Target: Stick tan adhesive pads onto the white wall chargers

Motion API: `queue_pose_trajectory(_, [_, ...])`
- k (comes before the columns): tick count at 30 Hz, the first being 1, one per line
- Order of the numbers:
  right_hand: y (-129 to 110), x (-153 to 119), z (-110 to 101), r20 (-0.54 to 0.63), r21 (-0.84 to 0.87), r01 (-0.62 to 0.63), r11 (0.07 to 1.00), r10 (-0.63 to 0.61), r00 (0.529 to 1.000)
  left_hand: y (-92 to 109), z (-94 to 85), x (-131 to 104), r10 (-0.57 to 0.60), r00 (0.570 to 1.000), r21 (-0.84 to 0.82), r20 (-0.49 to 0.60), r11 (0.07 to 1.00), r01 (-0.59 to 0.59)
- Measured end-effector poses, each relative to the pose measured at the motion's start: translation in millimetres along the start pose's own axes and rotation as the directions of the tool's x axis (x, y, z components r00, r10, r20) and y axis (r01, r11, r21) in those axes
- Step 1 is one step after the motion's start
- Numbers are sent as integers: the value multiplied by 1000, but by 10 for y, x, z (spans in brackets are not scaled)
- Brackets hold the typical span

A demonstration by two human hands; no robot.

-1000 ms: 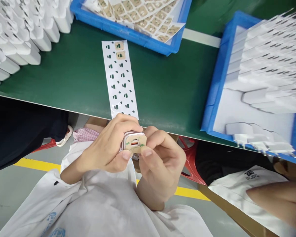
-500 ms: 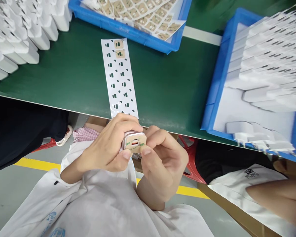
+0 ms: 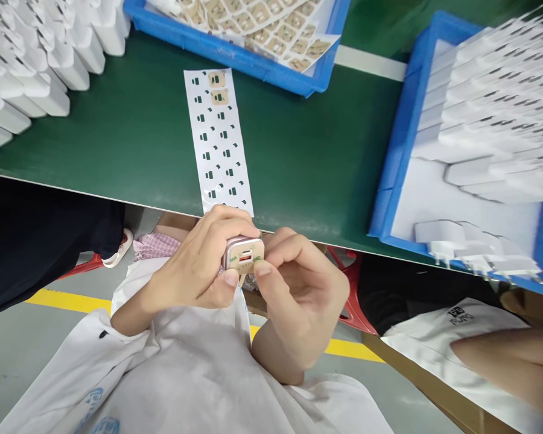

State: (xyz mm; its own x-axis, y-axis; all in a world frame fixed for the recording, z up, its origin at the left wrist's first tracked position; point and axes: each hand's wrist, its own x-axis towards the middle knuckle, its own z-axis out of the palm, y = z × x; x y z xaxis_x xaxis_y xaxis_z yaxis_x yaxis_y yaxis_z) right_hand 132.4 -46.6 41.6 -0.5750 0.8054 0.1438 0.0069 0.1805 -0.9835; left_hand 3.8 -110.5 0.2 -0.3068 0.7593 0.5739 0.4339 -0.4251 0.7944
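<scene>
My left hand is wrapped round a small white charger, whose end face with two ports points toward me. A tan sticker with green print covers that face around the ports. My right hand is pinched at the right edge of the face, thumb and forefinger touching the sticker's edge; whether anything is between them is too small to tell. Beyond my hands lies a white backing sheet with dark cut-outs and two tan stickers left at its top.
A blue tray of tan sticker sheets is at the top. Another blue tray with stacked white chargers stands at the right. White housings fill the upper left of the green table. People sit at both sides.
The charger and my left hand have shifted slightly left. My right thumb has moved a little up and left along the sticker's edge, and the right hand has turned slightly.
</scene>
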Motion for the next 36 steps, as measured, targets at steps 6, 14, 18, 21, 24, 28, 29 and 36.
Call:
queue_pose_trajectory(6, [-23, -12, -11, -9, -151, 66, 986, -68, 998, -61, -10, 5, 18, 999, -16, 26, 1000, -18])
queue_pose_trajectory(14, [-28, 12, -90, -65, -310, 39, 950, -62, 996, -151, 22, -23, -56, 998, -191, 35, 980, 62])
queue_pose_trajectory(18, [15, 137, -140, 108, -40, -134, 990, 138, 985, -129, 27, -28, -87, 992, -260, 86, 960, 107])
queue_pose_trajectory(21, [56, 232, -126, 205, 63, -262, 963, 244, 948, -119, 52, -16, -73, 992, -234, 99, 968, 94])
queue_pose_trajectory(24, [87, 294, -101, 251, 108, -325, 940, 290, 923, -137, 93, -16, -67, 995, -216, 71, 973, 81])
queue_pose_trajectory(28, [87, 313, -66, 259, 122, -332, 935, 293, 920, -161, 116, -31, -18, 1000, -212, 19, 977, 21])
queue_pose_trajectory(29, [79, 309, -53, 244, 116, -322, 939, 288, 926, -162, 113, -36, -12, 1000, -200, 12, 980, 14])
queue_pose_trajectory(36, [72, 288, 59, 105, -26, -243, 970, 244, 964, -174, 152, -86, -79, 997, -277, 13, 958, 79])
